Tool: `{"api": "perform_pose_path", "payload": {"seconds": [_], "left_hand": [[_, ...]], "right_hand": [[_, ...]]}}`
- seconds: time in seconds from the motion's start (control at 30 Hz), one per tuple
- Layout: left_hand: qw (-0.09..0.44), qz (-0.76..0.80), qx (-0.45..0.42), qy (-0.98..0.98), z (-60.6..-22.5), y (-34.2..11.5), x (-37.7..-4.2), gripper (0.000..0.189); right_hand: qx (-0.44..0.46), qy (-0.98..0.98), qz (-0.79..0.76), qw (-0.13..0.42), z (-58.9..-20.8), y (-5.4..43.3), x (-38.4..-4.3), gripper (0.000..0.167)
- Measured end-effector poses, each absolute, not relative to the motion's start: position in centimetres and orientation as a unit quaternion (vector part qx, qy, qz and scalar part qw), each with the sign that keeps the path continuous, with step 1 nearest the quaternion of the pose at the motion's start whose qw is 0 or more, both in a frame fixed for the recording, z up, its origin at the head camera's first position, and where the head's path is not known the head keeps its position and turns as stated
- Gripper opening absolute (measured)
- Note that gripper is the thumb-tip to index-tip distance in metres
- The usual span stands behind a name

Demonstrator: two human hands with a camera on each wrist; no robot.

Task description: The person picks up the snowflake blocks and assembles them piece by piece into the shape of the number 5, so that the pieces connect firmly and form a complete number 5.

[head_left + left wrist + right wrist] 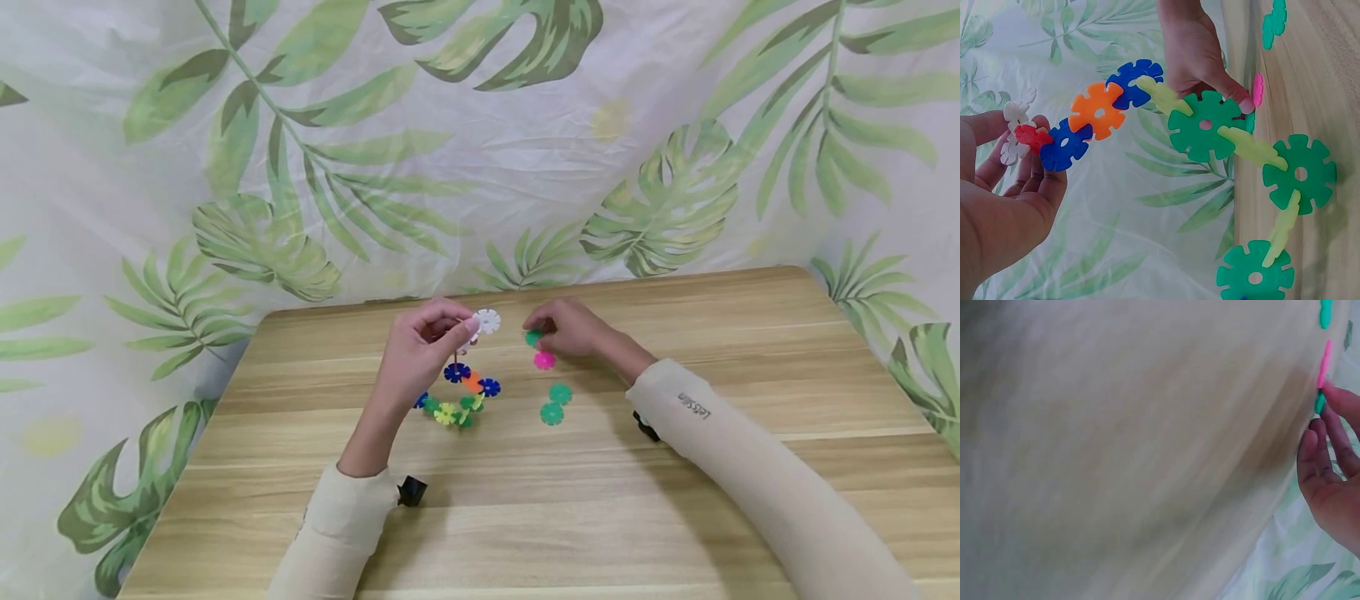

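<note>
My left hand (412,350) pinches a white notched plastic disc (487,321) at the end of a chain of interlocking discs. In the left wrist view the chain runs from white pieces (1015,114) through a red disc (1033,137), a blue disc (1065,147) and an orange disc (1097,111) to alternating green discs (1300,174) and yellow discs (1254,147). My right hand (573,327) reaches to the table's far part, its thumb and finger pinching a green disc (533,337). A pink disc (544,360) adjoins that green one.
Two green discs (557,403) lie together on the wooden table (600,500), nearer than the pink one. Behind the table's far edge hangs a leaf-patterned cloth (525,167). Small black devices (412,491) sit at both wrists.
</note>
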State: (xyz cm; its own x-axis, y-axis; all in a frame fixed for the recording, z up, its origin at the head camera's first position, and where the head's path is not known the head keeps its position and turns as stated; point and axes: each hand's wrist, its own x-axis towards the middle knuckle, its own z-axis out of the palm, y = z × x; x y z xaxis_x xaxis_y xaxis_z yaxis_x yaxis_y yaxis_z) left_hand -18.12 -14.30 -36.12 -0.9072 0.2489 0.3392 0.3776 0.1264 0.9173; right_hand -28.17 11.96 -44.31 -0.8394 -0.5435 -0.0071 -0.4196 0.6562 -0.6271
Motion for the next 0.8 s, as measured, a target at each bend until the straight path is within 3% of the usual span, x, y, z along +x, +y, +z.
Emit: {"api": "perform_pose_path", "payload": {"seconds": [0.2, 0.6, 0.8], "left_hand": [[0.047, -0.627, -0.207, -0.75, -36.3, -14.2, -18.0, 0.01], [0.05, -0.635, -0.209, -0.742, -36.2, -13.8, -17.9, 0.011], [0.048, -0.634, -0.205, -0.744, -36.2, -13.6, -17.9, 0.011]], "right_hand": [[-0.236, 0.904, -0.339, 0.107, -43.6, 12.2, -27.6, 0.037], [-0.214, 0.86, -0.463, 0.023, -41.1, 12.9, -25.1, 0.021], [-0.203, 0.822, -0.532, 0.014, -39.6, 13.0, -23.3, 0.023]]}}
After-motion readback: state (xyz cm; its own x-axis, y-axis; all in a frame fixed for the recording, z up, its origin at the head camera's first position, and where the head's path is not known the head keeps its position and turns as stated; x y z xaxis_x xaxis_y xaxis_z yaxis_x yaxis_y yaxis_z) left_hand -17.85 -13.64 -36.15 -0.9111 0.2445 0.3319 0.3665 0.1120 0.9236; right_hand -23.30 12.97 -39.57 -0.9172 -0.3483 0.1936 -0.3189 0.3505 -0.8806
